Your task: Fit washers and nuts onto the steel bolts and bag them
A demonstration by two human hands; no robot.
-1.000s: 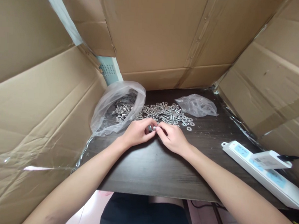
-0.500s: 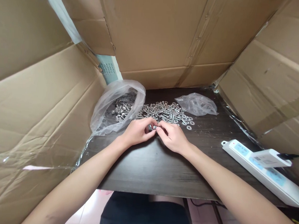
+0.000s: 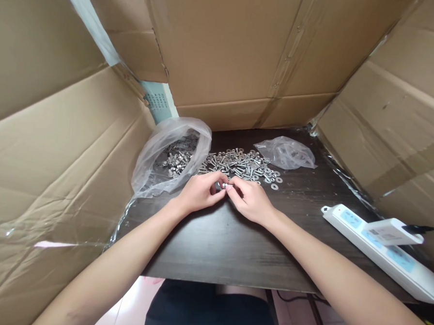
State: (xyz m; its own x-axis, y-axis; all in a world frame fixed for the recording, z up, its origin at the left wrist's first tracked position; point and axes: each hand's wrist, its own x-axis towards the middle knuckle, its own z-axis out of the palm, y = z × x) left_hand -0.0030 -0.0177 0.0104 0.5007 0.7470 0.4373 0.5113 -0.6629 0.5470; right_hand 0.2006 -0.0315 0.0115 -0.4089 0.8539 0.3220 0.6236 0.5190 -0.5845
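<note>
My left hand [image 3: 200, 193] and my right hand [image 3: 250, 199] meet at the middle of a dark wooden table [image 3: 212, 244]. Both pinch one small metal fastener [image 3: 223, 185] between their fingertips; it looks like a bolt with a nut, though it is too small to be sure. Just behind the hands lies a loose pile of bolts, nuts and washers [image 3: 240, 165]. An open clear plastic bag [image 3: 169, 160] with several more bolts inside sits to the left of the pile.
A second, smaller clear bag [image 3: 286, 153] lies at the back right. A white power strip [image 3: 380, 248] with a plugged-in adapter rests near the right edge. Cardboard walls [image 3: 240, 52] enclose the table on the left, back and right.
Both hands stay together on the small fastener, with only slight finger movement. The view shifted up a little and came back.
</note>
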